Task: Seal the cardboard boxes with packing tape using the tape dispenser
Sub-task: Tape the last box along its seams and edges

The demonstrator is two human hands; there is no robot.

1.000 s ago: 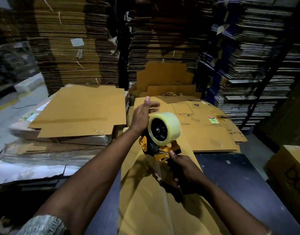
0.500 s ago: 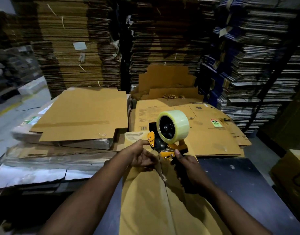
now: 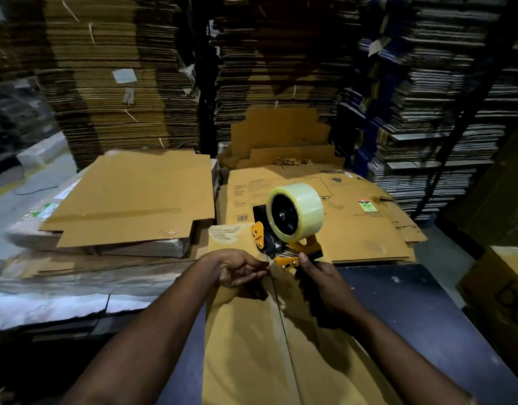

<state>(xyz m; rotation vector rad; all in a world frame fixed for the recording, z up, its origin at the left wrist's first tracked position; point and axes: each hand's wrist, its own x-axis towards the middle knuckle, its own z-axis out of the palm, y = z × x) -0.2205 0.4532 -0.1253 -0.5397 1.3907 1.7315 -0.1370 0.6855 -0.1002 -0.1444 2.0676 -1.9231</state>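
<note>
1. Right now the right hand [image 3: 325, 283] has its fingers clenched round the black handle of the tape dispenser [image 3: 284, 244], holding it tilted over the far end of the cardboard box [image 3: 251, 346].
2. Its tape roll [image 3: 301, 210] sits on top — clear, pale and nearly full.
3. Just left of the dispenser's mouth, the left hand [image 3: 237, 271] hovers with fingers curled toward the centre seam; whether they pinch the tape end, I cannot tell.
4. That box lies flat on the dark desk [image 3: 427, 317], its two flaps meeting in a line that runs toward the camera.
5. Beyond it lie flattened cartons [image 3: 354, 229] and a cardboard sheet [image 3: 129, 197] — with tall stacks of cardboard [image 3: 120, 83] behind.
</note>
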